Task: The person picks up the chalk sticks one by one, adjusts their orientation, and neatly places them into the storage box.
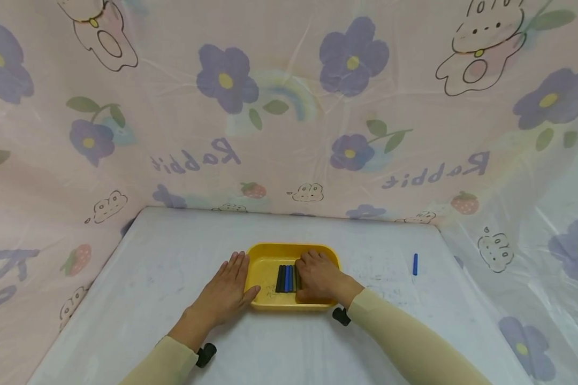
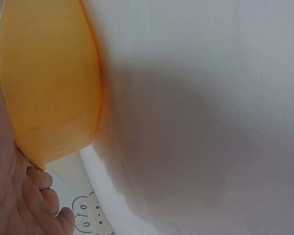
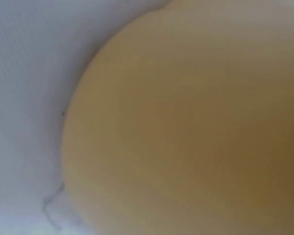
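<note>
Two hands are seen at a yellow tray [image 1: 270, 255] in the head view, set near the middle of a white table [image 1: 173, 278]. The left hand [image 1: 226, 291] is laid flat, fingers straight, along the tray's left edge, thumb tucked against the near-left corner. The right hand [image 1: 320, 278] is placed inside the tray on its right half, fingers bent down next to a row of black and blue sticks [image 1: 287, 278]; whether anything is actually gripped can't be told from here. One more blue stick [image 1: 415, 264] is left lying on the table, well apart to the right, not far from the right edge. Plenty of bare table is left on the far side of the tray and out to the left; a floral curtain [image 1: 289, 107] is hung round the far and side edges.

Left wrist view: the tray's outer wall [image 2: 54, 88] is seen close up, with the left hand [image 2: 14, 196] pressed against its rim and open white tabletop [image 2: 210, 122] stretching away beside it.

Right wrist view: mostly filled by a blurry yellow tray surface [image 3: 196, 127], with a strip of white table [image 3: 24, 98] past its curved edge. The hand itself isn't shown.
</note>
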`<state>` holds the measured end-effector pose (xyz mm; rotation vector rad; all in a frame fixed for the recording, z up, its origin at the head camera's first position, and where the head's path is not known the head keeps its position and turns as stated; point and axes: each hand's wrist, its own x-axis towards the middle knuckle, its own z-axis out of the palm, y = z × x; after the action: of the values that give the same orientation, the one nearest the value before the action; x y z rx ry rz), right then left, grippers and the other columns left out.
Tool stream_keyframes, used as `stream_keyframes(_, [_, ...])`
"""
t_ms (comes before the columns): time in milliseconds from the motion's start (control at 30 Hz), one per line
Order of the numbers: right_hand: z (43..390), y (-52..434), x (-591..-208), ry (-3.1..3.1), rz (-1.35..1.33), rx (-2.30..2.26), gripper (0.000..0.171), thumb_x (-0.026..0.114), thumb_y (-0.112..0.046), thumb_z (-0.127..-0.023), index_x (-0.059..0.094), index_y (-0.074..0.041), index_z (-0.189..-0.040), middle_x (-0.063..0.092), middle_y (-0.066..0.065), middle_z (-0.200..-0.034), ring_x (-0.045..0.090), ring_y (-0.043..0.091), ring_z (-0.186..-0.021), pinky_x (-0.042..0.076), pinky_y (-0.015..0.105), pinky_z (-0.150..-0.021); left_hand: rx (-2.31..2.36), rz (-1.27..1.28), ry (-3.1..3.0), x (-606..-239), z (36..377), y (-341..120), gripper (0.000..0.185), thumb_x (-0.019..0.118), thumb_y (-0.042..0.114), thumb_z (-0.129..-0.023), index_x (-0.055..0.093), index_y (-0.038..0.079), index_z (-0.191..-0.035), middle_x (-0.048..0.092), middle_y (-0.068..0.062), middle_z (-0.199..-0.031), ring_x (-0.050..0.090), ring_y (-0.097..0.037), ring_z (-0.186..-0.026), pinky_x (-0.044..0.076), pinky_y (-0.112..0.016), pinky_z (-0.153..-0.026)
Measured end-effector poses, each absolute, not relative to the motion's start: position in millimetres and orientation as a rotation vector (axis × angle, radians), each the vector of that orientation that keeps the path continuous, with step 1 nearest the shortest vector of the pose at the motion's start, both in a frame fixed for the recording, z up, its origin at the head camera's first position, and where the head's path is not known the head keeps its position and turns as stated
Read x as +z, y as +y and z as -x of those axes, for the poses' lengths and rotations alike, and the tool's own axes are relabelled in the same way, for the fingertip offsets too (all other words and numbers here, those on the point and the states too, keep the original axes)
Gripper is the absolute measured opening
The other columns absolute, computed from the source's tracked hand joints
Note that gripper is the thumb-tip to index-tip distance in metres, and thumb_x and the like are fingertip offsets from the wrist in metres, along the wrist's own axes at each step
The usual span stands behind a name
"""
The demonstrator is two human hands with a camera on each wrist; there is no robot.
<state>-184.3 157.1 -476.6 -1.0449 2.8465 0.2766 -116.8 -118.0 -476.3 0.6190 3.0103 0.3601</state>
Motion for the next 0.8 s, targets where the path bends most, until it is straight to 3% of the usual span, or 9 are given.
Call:
stream_keyframes(667, [180.8,159.7,-476.1,2.857,1.015,0.233,0.076,0.074,-0.064,-0.085,0.063,-0.006,-0.132,0.061,0.006,-0.115,0.048,0.022,-0.1,0.042,0.033,-0.085,0.358,-0.601,2.985,-476.3,117.7,-117.7,0.086,0.046,0.052,-0.111,0.018,-0.008,-0.165,0.018,-0.026,-0.174,0.017,-0.04,-0.163,0.021,-0.055,-0.132])
stream_keyframes(800, [176.0,162.4,-469.8,2.867,1.027,0.261,0.083,0.072,-0.069,-0.088,0.061,-0.004,-0.139,0.062,0.008,-0.123,0.051,0.024,-0.108,0.046,0.037,-0.092,0.367,-0.603,2.986,-477.6,117.4,-118.5,0.086,0.047,0.052,-0.11,0.018,-0.009,-0.165,0.02,-0.026,-0.173,0.017,-0.04,-0.162,0.021,-0.055,-0.132])
